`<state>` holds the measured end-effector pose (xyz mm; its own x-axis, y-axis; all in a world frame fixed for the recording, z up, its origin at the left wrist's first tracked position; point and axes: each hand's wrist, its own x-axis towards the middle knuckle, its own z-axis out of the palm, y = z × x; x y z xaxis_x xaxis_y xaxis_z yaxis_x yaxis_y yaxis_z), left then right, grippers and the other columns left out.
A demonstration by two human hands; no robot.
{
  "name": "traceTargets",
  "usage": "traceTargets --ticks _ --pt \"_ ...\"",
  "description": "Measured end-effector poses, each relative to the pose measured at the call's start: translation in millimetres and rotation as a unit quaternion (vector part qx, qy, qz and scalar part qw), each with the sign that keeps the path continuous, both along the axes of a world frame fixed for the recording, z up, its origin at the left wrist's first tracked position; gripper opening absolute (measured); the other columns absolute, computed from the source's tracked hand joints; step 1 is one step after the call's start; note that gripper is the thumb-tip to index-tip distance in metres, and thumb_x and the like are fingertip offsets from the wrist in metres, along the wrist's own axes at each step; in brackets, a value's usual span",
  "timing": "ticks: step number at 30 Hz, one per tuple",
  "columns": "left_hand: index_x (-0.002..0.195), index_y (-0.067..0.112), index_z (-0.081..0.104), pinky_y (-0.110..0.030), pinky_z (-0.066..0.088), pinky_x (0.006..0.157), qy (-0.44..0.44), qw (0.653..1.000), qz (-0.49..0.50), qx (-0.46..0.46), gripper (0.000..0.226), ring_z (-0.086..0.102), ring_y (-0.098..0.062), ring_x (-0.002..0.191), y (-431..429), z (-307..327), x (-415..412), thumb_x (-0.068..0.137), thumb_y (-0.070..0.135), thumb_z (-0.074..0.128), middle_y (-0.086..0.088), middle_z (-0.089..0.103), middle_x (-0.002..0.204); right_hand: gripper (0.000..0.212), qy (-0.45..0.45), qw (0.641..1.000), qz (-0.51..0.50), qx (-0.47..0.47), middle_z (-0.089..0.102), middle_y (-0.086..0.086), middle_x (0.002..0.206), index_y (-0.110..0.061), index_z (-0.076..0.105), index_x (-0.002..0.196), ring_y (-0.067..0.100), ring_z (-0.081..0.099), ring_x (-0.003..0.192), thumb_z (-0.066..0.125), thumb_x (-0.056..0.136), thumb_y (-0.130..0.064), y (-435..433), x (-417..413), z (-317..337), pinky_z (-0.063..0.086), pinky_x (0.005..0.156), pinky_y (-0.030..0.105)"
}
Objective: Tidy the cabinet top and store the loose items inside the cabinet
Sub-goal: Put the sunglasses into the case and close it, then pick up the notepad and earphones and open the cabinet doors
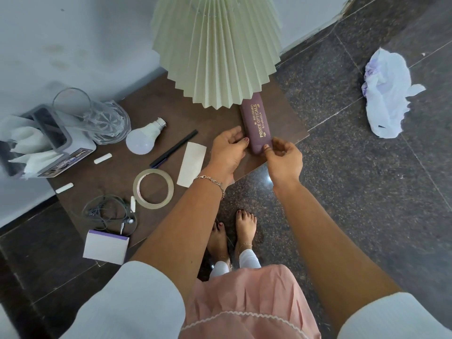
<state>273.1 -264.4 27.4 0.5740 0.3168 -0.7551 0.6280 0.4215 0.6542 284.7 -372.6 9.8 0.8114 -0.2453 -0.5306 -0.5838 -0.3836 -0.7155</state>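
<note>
You have both hands on the maroon spectacle case [256, 127], which lies on the cabinet top [117, 172] under the edge of the pleated lampshade [216, 50]: your left hand [228, 150] pinches its near left corner and your right hand [285, 157] grips the near right corner. This looks like the first pick of the clear-up, since the LED bulb [143, 139], pen [174, 148], tape roll [153, 188], earphones [110, 214] and small box [106, 247] all lie loose. Next, lift the case clear of the shade, then free one hand, because the cabinet door is out of view and will need opening.
</note>
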Motion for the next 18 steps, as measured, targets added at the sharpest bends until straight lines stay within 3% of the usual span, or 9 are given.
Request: traceTargets --ticks 4,10,12,18 --pt "0.131 0.011 0.054 -0.018 0.047 0.072 -0.002 1.0 0.008 0.007 0.04 0.056 -0.01 0.103 6 0 -13 0.092 0.0 0.056 -0.005 0.06 0.126 0.035 -0.025 0.999 -0.01 -0.035 0.064 0.003 0.108 -0.026 0.063 0.11 0.019 0.062 0.098 0.07 0.075 -0.031 5 -18 3 0.052 0.091 0.044" --pt "0.118 0.01 0.061 -0.024 0.051 0.081 -0.002 0.997 0.074 0.025 0.032 0.058 -0.01 0.095 19 2 -49 0.091 -0.005 0.053 0.005 0.062 0.095 0.031 -0.075 0.996 0.027 -0.031 0.054 -0.004 0.103 -0.017 0.058 0.112 0.014 0.054 0.087 0.067 0.083 -0.012 29 -53 18 0.046 0.081 0.027" --pt "0.114 0.009 0.063 -0.028 0.051 0.086 -0.003 0.995 0.091 0.031 0.03 0.059 -0.011 0.096 24 3 -64 0.091 -0.007 0.052 0.004 0.063 0.096 0.031 -0.072 0.996 0.045 -0.02 0.057 -0.001 0.107 -0.015 0.059 0.113 0.015 0.056 0.088 0.066 0.083 -0.012 40 -64 19 0.047 0.082 0.027" --pt "0.102 0.017 0.064 -0.018 0.051 0.072 0.022 0.988 0.14 0.054 0.02 0.063 -0.01 0.087 50 12 -111 0.092 0.002 0.056 -0.001 0.067 0.099 0.03 -0.043 0.989 0.142 -0.002 0.057 -0.002 0.113 -0.021 0.057 0.115 0.013 0.057 0.099 0.065 0.086 -0.015 71 -95 18 0.05 0.088 0.031"
